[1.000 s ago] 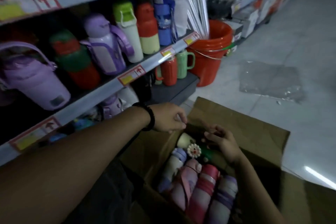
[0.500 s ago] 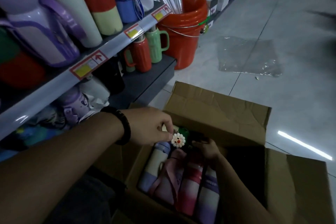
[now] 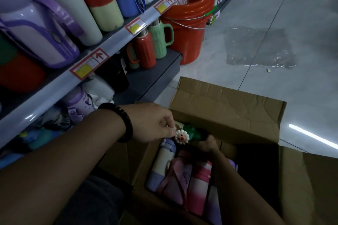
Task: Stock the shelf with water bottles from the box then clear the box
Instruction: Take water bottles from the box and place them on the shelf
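Observation:
An open cardboard box (image 3: 226, 111) stands on the floor by the shelf (image 3: 54, 86). Several water bottles lie in it: a white and lilac one (image 3: 161, 166), a pink strapped one (image 3: 177, 179), a pink and red one (image 3: 198, 186). At the box's far end is a green-topped bottle (image 3: 192, 133) with a small daisy charm (image 3: 181, 137). My left hand (image 3: 151, 124), with a dark bead bracelet on its wrist, pinches the bottle at the charm. My right hand (image 3: 208, 145) reaches deep into the box under the green bottle; its fingers are hidden.
The shelf holds several purple, green, red and blue flasks, with red and green mugs (image 3: 151, 45) on the lower deck. A stack of red buckets (image 3: 190, 23) stands at the shelf's end. A clear plastic sheet (image 3: 259, 47) lies on the tiled floor.
The view has tilted down toward the box. My left hand came from the box edge to the daisy charm. My right hand sank deeper under the green bottle.

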`<move>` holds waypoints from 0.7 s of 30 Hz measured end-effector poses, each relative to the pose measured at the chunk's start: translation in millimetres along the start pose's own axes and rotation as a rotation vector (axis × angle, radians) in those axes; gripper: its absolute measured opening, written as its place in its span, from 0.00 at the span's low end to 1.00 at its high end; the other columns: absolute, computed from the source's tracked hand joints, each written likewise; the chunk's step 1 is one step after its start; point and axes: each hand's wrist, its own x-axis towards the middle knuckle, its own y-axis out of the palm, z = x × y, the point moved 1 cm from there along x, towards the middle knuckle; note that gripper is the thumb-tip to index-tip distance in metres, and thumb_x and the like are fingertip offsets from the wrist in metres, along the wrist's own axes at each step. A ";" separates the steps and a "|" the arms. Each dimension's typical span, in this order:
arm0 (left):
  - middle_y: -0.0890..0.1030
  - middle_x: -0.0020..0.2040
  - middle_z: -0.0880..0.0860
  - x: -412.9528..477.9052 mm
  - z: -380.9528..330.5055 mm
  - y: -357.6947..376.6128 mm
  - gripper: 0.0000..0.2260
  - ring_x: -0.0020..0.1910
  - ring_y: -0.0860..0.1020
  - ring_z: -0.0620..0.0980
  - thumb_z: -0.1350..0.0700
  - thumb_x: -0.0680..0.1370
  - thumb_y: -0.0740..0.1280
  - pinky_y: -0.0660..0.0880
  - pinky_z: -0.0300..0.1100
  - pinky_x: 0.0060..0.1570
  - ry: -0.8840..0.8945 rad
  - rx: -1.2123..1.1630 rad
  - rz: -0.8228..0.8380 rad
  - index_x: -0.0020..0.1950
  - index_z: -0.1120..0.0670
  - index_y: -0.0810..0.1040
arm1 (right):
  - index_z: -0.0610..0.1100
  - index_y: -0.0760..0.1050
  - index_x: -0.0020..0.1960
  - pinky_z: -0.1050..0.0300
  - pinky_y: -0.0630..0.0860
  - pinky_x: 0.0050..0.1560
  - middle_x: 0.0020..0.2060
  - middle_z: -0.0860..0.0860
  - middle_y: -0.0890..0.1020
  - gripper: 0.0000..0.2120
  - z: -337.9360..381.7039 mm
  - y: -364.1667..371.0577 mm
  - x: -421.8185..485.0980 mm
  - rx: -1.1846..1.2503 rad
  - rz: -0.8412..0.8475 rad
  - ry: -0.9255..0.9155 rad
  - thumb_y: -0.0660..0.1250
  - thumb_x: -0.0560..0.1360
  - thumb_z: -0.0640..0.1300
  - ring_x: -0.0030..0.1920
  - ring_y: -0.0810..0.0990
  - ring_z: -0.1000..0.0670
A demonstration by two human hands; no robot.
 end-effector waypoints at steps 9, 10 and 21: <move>0.85 0.52 0.48 -5.5 -0.7 -1.7 0.16 0.48 0.85 0.45 0.40 0.82 0.64 0.80 0.52 0.59 -0.052 -0.012 0.047 0.67 0.45 0.77 | 0.44 0.72 0.69 0.57 0.77 0.55 0.60 0.46 0.83 0.43 37.9 3.5 -35.8 -0.021 -0.145 -0.006 0.85 0.61 0.59 0.61 0.83 0.41; 0.85 0.52 0.49 -6.4 -0.9 -1.1 0.16 0.48 0.85 0.45 0.40 0.82 0.64 0.80 0.52 0.59 -0.058 -0.018 0.048 0.66 0.46 0.77 | 0.43 0.70 0.70 0.58 0.75 0.56 0.62 0.44 0.82 0.42 42.5 3.9 -40.7 -0.013 -0.161 0.012 0.84 0.64 0.57 0.62 0.81 0.39; 0.78 0.66 0.52 -15.0 17.3 -1.9 0.31 0.53 0.83 0.49 0.43 0.75 0.76 0.80 0.51 0.60 -0.133 -0.026 -0.008 0.75 0.48 0.70 | 0.45 0.76 0.60 0.45 0.86 0.45 0.51 0.43 0.84 0.48 140.2 -27.8 -97.7 -0.216 -0.181 -0.025 0.67 0.56 0.81 0.45 0.86 0.42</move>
